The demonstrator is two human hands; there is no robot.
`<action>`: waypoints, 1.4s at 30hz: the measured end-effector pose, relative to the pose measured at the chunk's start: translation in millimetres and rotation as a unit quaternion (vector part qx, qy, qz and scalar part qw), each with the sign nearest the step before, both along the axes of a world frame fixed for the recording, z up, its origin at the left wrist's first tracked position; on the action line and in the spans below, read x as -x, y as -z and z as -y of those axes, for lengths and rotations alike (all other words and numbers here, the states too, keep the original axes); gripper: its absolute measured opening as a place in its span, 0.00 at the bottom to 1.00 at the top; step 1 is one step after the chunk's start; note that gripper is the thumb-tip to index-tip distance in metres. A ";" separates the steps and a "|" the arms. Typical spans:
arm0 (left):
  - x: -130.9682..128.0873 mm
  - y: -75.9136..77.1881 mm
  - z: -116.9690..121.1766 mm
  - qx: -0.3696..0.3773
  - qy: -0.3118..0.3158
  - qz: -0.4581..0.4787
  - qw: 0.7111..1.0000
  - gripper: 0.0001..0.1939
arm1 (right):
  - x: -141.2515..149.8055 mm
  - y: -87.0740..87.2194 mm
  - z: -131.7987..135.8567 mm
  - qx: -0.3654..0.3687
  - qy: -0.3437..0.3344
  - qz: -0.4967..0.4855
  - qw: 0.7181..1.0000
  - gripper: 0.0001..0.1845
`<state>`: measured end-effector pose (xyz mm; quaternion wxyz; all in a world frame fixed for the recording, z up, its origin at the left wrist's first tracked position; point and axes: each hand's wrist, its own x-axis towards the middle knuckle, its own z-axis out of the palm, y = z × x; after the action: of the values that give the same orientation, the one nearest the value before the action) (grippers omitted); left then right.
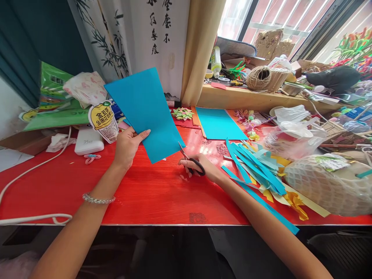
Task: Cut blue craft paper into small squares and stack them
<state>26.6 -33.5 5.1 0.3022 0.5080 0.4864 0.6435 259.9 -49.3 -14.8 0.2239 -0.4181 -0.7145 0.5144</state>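
Note:
A sheet of blue paper (145, 108) is held up and tilted above the red table. My left hand (130, 145) grips its lower left edge, thumb on the front face and the other fingers mostly behind. Low in my right hand (196, 164) is a pair of scissors (197, 166) with dark handles, the fingers closed round them. The scissor blades meet the sheet at its lower right corner. To the right of my right hand lies a pile of cut blue paper strips (258, 166), mixed with yellow and pale pieces.
Another blue sheet (222, 124) lies at the back of the red table (151, 201), by a green folded-paper piece (182, 113). A white power bank (89, 141) and a cable (37, 168) are at left. A netted bundle (325, 186) and plastic bags (296, 131) crowd the right.

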 end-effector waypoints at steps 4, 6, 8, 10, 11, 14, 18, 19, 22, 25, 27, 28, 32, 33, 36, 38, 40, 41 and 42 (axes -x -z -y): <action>2.0 0.8 -1.3 0.003 -0.007 -0.007 1.000 0.14 | -0.4 0.8 -0.5 -0.001 -0.002 -0.005 1.000 0.25; 2.4 0.9 -1.4 0.004 -0.008 -0.009 1.000 0.14 | -0.6 1.6 -0.7 -0.001 -0.003 -0.008 1.000 0.24; 2.4 1.2 -1.5 0.005 -0.007 -0.008 1.000 0.13 | -0.6 2.3 -0.6 -0.002 -0.003 -0.008 1.000 0.24; 2.3 1.7 -1.7 0.006 -0.004 -0.007 1.000 0.13 | -0.3 2.6 -0.2 -0.004 -0.002 -0.008 1.000 0.24; 2.4 2.1 -1.9 0.006 -0.003 -0.006 1.000 0.12 | -0.1 2.6 0.1 -0.005 -0.001 -0.009 1.000 0.24; 2.7 2.9 -2.2 0.002 0.003 -0.002 1.000 0.12 | 0.8 2.0 1.3 -0.008 0.002 -0.014 1.000 0.24; 2.9 1.8 -0.7 -0.003 0.009 0.001 1.000 0.11 | 2.0 1.2 2.6 -0.015 0.002 -0.019 1.000 0.23; 2.7 1.3 -0.3 -0.002 0.009 0.002 1.000 0.11 | 2.4 1.2 2.8 -0.016 0.003 -0.020 1.000 0.23; 1.8 0.8 0.1 0.001 0.010 0.004 1.000 0.12 | 3.0 1.6 3.0 -0.018 0.005 -0.022 1.000 0.23; 2.6 2.7 -2.4 0.001 0.016 0.018 1.000 0.11 | 2.8 0.2 2.7 -0.015 0.006 -0.027 0.999 0.22; 5.3 4.8 -5.3 0.001 0.012 0.038 0.999 0.12 | 2.3 -2.5 2.4 -0.007 -0.007 -0.032 0.999 0.20; 7.1 5.7 -6.7 0.002 0.010 0.050 0.999 0.13 | 2.2 -4.2 2.2 0.000 -0.015 -0.037 0.999 0.19; 12.7 6.5 -9.9 0.053 0.029 0.090 0.994 0.15 | 2.8 -8.2 0.8 0.010 0.015 -0.110 0.994 0.18; 12.7 6.2 -9.9 0.072 0.039 0.089 0.993 0.15 | 3.2 -7.9 0.2 0.005 0.034 -0.138 0.990 0.18; 8.9 6.0 -8.7 0.116 0.063 0.056 0.990 0.18 | 4.6 -4.7 -1.5 0.001 0.066 -0.209 0.976 0.16; 4.8 6.3 -7.3 0.131 0.075 0.032 0.988 0.17 | 5.5 -1.7 -2.4 0.009 0.067 -0.231 0.971 0.15; 1.0 6.5 -5.7 0.135 0.084 0.021 0.987 0.16 | 6.1 1.2 -2.8 0.013 0.071 -0.239 0.968 0.15; -0.6 6.4 -5.0 0.132 0.087 0.019 0.987 0.16 | 6.3 2.4 -2.9 0.017 0.074 -0.242 0.967 0.15; -1.9 6.3 -4.3 0.129 0.090 0.019 0.987 0.16 | 6.4 3.4 -2.9 0.022 0.078 -0.246 0.966 0.16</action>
<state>28.6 -29.2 -1.2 0.4309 0.4940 0.5124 0.5547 253.5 -46.4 -18.2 0.4227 -0.3377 -0.5915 0.5978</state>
